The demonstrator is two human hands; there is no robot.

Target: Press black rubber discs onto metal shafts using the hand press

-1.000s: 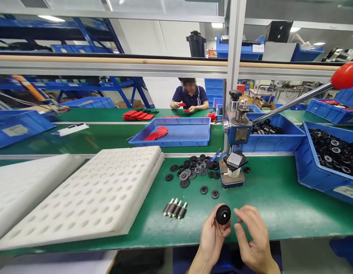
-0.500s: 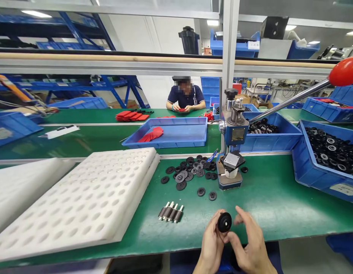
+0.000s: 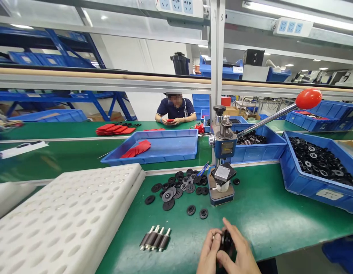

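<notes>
Both my hands meet at the bottom edge of the view, closed around one small black round part (image 3: 226,240). My left hand (image 3: 208,254) pinches it from the left, my right hand (image 3: 239,254) wraps it from the right and partly hides it. Just beyond them on the green mat lie two loose black discs (image 3: 197,211) and a scattered pile of black discs (image 3: 180,184). A row of small black cylinders with metal pins (image 3: 155,239) lies to the left of my hands. The blue hand press (image 3: 222,167) with its red-knobbed lever (image 3: 308,98) stands behind the discs.
A white foam tray with rows of holes (image 3: 64,220) fills the left. Blue bins (image 3: 313,182) of black parts stand at right, a shallow blue tray (image 3: 165,146) with red pieces behind. Another person (image 3: 175,110) sits at the far bench handling red pieces.
My hands have drawn closer to me and closed together over the black part, which was held up in plain sight before. The camera tilted upward and panned right, shifting the bench left.
</notes>
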